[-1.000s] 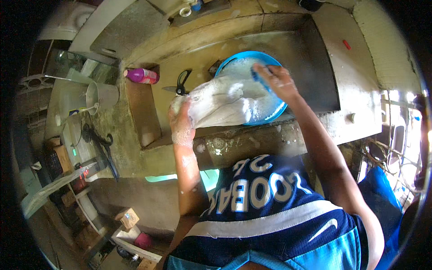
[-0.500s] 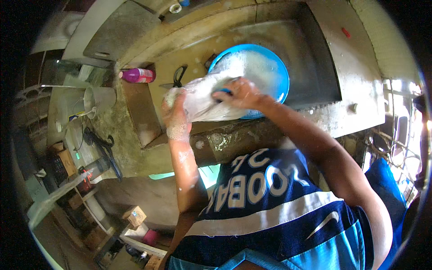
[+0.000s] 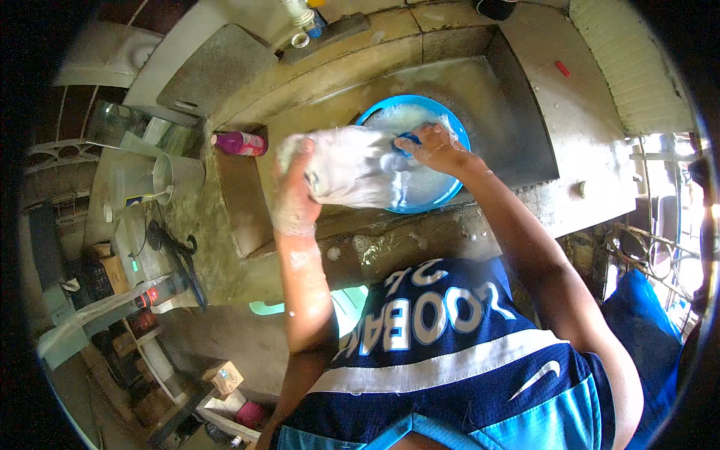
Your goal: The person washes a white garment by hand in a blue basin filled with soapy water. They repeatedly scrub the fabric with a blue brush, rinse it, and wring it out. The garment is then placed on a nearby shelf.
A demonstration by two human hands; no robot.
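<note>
A soapy white cloth (image 3: 349, 169) is stretched over the left rim of a blue basin (image 3: 466, 139) full of suds. My left hand (image 3: 296, 184), coated in foam, is closed on the cloth's left end. My right hand (image 3: 439, 148) grips a small blue scrub brush (image 3: 407, 143) at the cloth's right end, above the suds. The brush's underside is hidden, and the cloth is smeared by motion.
The basin stands in a concrete sink (image 3: 517, 97). A purple bottle (image 3: 240, 143) lies on the sink's left edge. Farther left are a white bucket (image 3: 178, 180) and a black-handled tool (image 3: 180, 259). A small red object (image 3: 562, 69) lies on the right ledge.
My right hand has slid to the right with the brush, from the middle of the cloth toward its far end. My left hand keeps its hold. The scissors beside the cloth are now hidden.
</note>
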